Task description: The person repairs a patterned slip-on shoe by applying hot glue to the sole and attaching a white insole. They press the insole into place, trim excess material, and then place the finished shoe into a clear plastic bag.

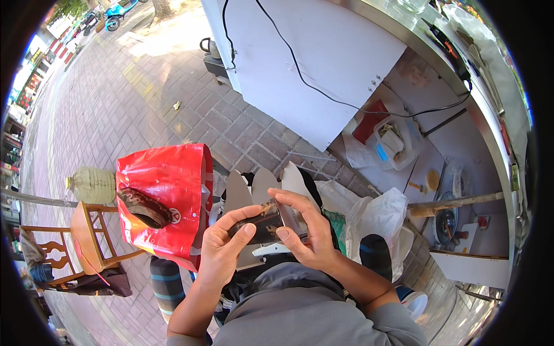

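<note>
In front of my lap, both hands hold a dark brown, glossy piece with a light printed pattern (264, 229); its exact kind is unclear. My left hand (224, 242) pinches its left end between thumb and fingers. At the other end, my right hand (313, 233) grips it where a paler inner face shows. Behind it stand several grey-brown card pieces with rounded ends (264, 183). Below the hands lies a white, narrow tool (270, 249), partly covered. To the left, a curled dark brown band (144, 209) rests on a red plastic bag (167, 167).
A wooden chair (86, 242) and a cloudy plastic jug (92, 185) stand left on the brick pavement. Ahead is a white cabinet panel (311, 52) with a black cable across it. Its shelves at right hold a clear plastic tub (398, 144); white sacking (378, 216) lies beside my knee.
</note>
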### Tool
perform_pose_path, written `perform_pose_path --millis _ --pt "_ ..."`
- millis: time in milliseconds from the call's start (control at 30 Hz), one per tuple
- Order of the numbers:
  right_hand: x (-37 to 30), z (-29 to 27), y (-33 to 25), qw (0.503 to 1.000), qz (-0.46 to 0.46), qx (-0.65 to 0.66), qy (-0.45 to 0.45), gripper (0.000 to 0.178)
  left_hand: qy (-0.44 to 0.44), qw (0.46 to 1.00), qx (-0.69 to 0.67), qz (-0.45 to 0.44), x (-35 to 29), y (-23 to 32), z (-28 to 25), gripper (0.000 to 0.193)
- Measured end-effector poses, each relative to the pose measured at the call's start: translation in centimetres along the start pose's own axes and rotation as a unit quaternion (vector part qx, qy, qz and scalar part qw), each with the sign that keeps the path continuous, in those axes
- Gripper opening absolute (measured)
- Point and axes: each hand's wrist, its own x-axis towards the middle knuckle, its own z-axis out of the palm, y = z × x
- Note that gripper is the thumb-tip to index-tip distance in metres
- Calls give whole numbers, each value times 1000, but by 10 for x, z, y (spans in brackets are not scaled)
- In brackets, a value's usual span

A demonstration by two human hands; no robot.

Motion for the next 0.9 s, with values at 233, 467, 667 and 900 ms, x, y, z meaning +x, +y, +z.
perform_pose_path --millis 233,467,667,900 --pt "-1 -1 -2 1000 -15 -27 -3 48 -8 1000 7 1 1 -1 1 35" --pt "0 -4 -5 962 -123 -242 15 45 -31 999 7 18 0 -1 1 37" --pt "-3 -12 -13 991 -38 -127 16 40 -32 999 8 17 2 -1 6 37" --pt "23 -67 -33 951 -139 -155 227 24 -4 998 -53 36 1 0 11 36"
